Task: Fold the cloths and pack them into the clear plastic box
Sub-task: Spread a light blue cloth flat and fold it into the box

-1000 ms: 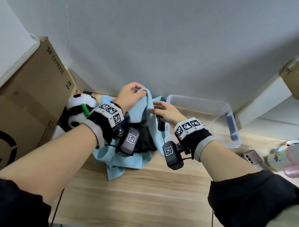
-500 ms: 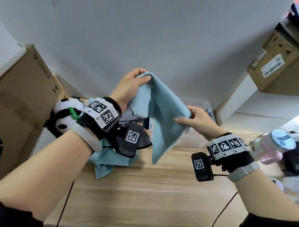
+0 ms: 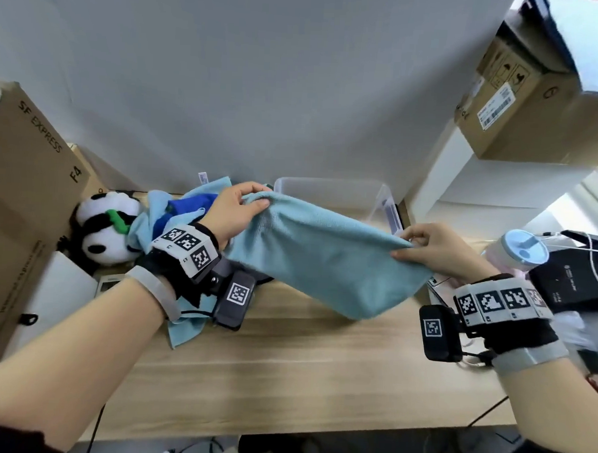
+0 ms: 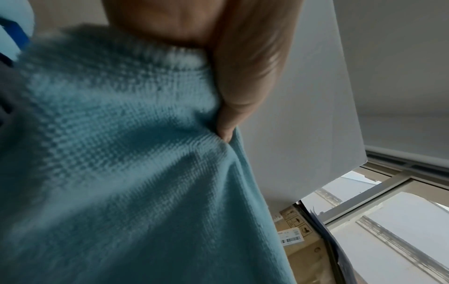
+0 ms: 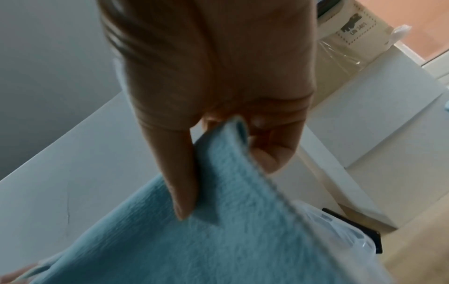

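A light blue cloth [image 3: 327, 258] hangs spread in the air above the wooden table [image 3: 284, 373]. My left hand [image 3: 254, 198] pinches its upper left corner, and my right hand [image 3: 404, 246] pinches the upper right corner. The wrist views show the same cloth [image 4: 126, 173] [image 5: 194, 240] caught between thumb and fingers. Behind it the clear plastic box [image 3: 330, 190] stands against the wall, its inside partly hidden. A pile of other cloths [image 3: 185, 207], light blue and dark blue, lies at the back left under my left wrist.
A panda plush [image 3: 102, 228] lies left of the pile, beside a large cardboard box [image 3: 21, 187]. At the right stand a pale blue lidded cup [image 3: 519, 249] and a black device [image 3: 573, 272] with white cables. Another cardboard box [image 3: 522, 106] sits on a white shelf.
Both hands lifted the light blue cloth off the pile. My right hand then pulled its corner out to the right, so the cloth now hangs stretched wide between the hands.
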`<state>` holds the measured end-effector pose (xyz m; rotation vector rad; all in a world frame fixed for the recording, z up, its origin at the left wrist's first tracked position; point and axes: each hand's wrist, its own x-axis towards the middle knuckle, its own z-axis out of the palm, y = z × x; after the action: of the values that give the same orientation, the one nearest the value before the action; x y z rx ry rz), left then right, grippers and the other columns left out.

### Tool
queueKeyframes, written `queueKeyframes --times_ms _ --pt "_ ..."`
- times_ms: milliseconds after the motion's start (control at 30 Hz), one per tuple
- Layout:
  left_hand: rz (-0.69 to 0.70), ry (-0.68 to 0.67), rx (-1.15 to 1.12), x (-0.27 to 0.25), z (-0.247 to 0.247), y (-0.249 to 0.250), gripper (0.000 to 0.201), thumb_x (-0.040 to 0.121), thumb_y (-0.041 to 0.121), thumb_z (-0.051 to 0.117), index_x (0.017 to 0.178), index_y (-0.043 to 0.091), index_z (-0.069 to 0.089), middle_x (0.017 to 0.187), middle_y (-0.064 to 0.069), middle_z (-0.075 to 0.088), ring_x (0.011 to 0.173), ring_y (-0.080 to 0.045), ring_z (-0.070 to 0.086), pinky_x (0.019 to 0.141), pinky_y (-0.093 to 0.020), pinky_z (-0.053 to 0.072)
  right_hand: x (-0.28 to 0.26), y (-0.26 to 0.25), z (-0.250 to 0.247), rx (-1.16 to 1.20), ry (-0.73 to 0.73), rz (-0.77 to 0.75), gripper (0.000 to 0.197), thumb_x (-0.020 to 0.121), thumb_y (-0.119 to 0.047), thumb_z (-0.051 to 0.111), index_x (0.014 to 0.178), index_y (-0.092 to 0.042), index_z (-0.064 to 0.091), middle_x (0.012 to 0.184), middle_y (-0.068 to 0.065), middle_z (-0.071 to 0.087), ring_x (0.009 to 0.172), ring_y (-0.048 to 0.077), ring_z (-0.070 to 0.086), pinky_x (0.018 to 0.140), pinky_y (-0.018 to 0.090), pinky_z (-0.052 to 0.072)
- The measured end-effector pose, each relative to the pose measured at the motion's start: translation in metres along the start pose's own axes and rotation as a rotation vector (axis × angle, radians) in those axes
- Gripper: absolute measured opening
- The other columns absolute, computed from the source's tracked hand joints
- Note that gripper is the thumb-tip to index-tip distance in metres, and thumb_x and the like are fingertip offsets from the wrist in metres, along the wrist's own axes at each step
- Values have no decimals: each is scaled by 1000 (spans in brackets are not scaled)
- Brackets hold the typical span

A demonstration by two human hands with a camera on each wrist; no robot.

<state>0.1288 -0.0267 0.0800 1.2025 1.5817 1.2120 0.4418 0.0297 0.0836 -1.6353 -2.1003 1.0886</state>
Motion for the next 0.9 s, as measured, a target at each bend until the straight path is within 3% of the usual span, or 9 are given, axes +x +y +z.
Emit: queueKeyframes --times_ms 67,200,300,400,467,567,767,833,900 --pt "-9 -36 12 -4 -1 -2 25 90 2 53 84 25 63 85 10 62 71 12 56 70 2 41 -2 1 -1 -22 -13 18 10 77 -12 72 75 -11 62 54 -5 51 49 1 43 51 16 33" --pt "-38 -136 3 -7 -4 1 26 92 3 50 91 24 66 97 6 64 88 -1 57 76 -4 44 -5 0 -3 187 25 -43 26 84 2 59 65 -11 46 57 -5 40 48 0 34 47 14 26" --pt "-49 -176 -74 -8 -5 13 23 93 5 49 93 23 63 90 3 64 72 4 61 67 -7 48 -8 -7 -9 488 107 -65 35 86 3 54 64 -18 38 47 -13 39 43 -1 35 41 13 26" --pt "-26 -175 -122 -3 -3 26 22 94 5 48 90 22 62 82 7 65 62 8 60 63 -7 49 -10 -21 -19 661 174 -120 32 88 5 50 71 -21 43 55 -11 47 42 -1 43 37 11 32" --pt "-20 -141 -166 0 0 33 19 92 6 52 88 21 63 72 10 67 59 4 60 60 -10 50 -9 -28 -23 666 215 -165 31 87 9 49 80 -21 48 68 -7 54 47 -3 50 39 9 37" --pt "-9 -33 -183 4 3 39 10 87 11 62 85 20 64 72 8 66 58 3 60 59 -10 49 -4 -30 -25 608 282 -194 37 85 12 51 94 -24 53 84 -5 61 67 -2 58 61 10 47" --pt "32 94 -308 5 1 42 9 84 6 65 83 15 64 63 11 68 56 1 62 58 -13 52 -6 -28 -35 556 410 -222 42 81 11 57 99 -27 61 85 -4 62 77 2 57 75 11 45" --pt "21 62 -310 2 -2 32 7 83 8 66 81 15 65 63 11 69 59 0 63 63 -14 53 -13 -22 -34 523 380 -199 35 81 8 59 90 -25 65 81 -11 68 76 -1 60 74 9 46" --pt "-30 12 -262 -3 -5 12 5 81 13 68 78 17 66 65 11 70 62 -2 62 68 -16 52 -22 -11 -28 502 262 -142 24 82 7 59 81 -17 64 63 -12 67 62 -3 59 61 7 45"
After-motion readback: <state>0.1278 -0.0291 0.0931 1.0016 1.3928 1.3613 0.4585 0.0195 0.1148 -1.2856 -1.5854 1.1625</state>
